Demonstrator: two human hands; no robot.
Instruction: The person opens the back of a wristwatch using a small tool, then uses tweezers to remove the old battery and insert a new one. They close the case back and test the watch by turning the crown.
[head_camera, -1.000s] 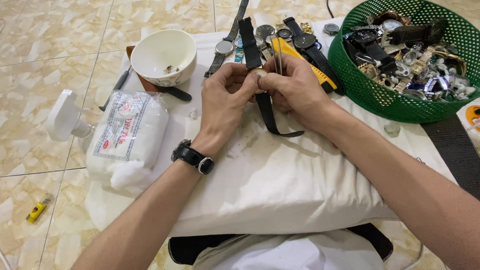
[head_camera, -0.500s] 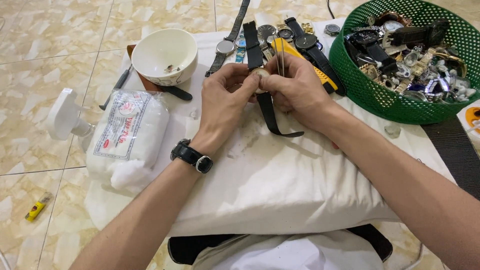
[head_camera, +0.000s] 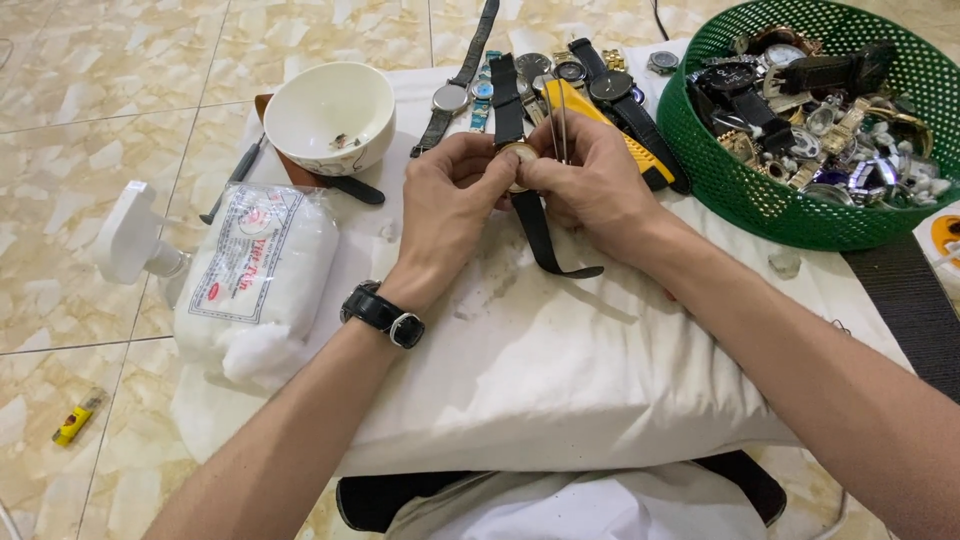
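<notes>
A wristwatch with a gold case (head_camera: 519, 153) and a black strap (head_camera: 537, 232) is held between both hands above a white pillow (head_camera: 560, 370). My left hand (head_camera: 452, 190) grips the watch from the left, and a black watch sits on that wrist. My right hand (head_camera: 590, 180) holds the case from the right and also pinches thin metal tweezers (head_camera: 559, 128) that point upward. The watch face is mostly hidden by my fingers.
A row of watches (head_camera: 470, 85) and a yellow tool (head_camera: 610, 130) lie at the pillow's far edge. A white bowl (head_camera: 330, 115), a bag of cotton wool (head_camera: 262, 275) and a white lamp base (head_camera: 130, 235) sit left. A green basket (head_camera: 760, 200) of watches stands right.
</notes>
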